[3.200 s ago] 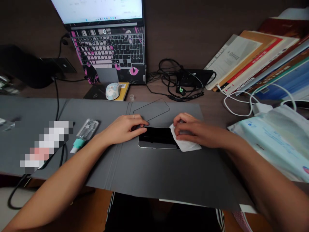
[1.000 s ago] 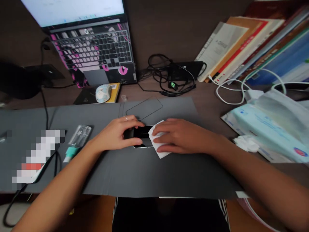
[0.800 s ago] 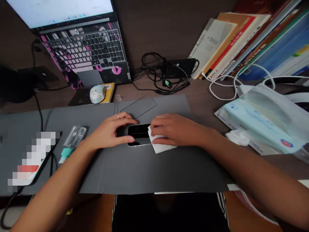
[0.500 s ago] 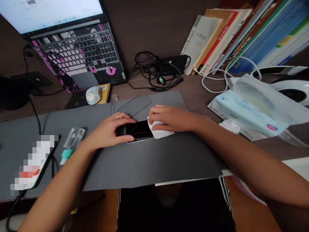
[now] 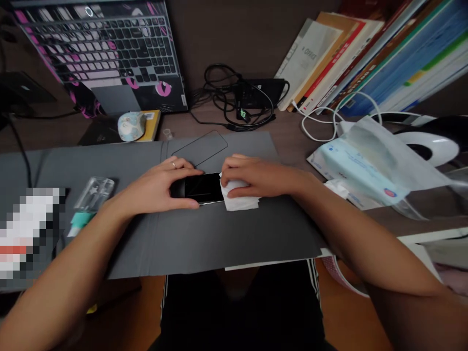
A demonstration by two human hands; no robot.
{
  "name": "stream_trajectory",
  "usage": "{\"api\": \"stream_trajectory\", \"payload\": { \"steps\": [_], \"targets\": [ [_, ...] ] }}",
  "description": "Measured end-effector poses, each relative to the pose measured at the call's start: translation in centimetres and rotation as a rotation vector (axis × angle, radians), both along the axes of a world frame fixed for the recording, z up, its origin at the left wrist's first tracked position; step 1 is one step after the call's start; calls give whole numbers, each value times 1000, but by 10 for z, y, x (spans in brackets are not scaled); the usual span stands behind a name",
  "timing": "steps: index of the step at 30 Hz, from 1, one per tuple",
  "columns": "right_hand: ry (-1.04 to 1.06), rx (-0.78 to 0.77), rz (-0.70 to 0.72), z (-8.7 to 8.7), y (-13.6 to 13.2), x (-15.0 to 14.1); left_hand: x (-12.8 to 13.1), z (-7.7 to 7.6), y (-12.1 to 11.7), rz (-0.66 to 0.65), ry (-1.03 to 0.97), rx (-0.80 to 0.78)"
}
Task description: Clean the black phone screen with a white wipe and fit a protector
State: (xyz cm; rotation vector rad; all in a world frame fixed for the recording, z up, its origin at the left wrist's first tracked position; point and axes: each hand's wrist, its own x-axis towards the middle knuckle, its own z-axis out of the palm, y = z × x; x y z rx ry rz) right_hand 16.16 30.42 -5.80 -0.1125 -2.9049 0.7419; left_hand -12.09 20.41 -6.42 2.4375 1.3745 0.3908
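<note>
A black smartphone (image 5: 203,186) lies flat, screen up, on the grey desk mat (image 5: 204,239). My left hand (image 5: 157,187) grips its left end, thumb on the near long edge and fingers on the far one; a ring shows on one finger. Pressed on the phone's right end is a folded white tissue (image 5: 242,201), held under the curled fingers of my right hand (image 5: 256,176). That part of the screen is covered by tissue and hand. Just beyond the phone lies a thin clear sheet with a black border (image 5: 200,148), like a screen protector.
An open laptop (image 5: 109,58) stands at back left, a patterned mouse (image 5: 131,126) before it. Tangled black cables (image 5: 237,105) lie at the back, leaning books (image 5: 329,68) behind right. A blue tissue pack (image 5: 365,165) sits right. A small clear bottle (image 5: 94,194) lies left.
The camera view has tilted down and shifted, so the laptop screen has left the picture. Both hands keep their holds on the phone and the tissue, with little visible change between them.
</note>
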Motion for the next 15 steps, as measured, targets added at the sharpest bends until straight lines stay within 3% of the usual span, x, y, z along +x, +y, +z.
{"api": "stream_trajectory", "payload": {
  "steps": [8,15],
  "targets": [
    [21,-19,-44,-4,-6,-6,0,1,0,0,-21,-9],
    [-114,-137,-7,7,2,1,0,2,0,8,-38,-9]
  ]
}}
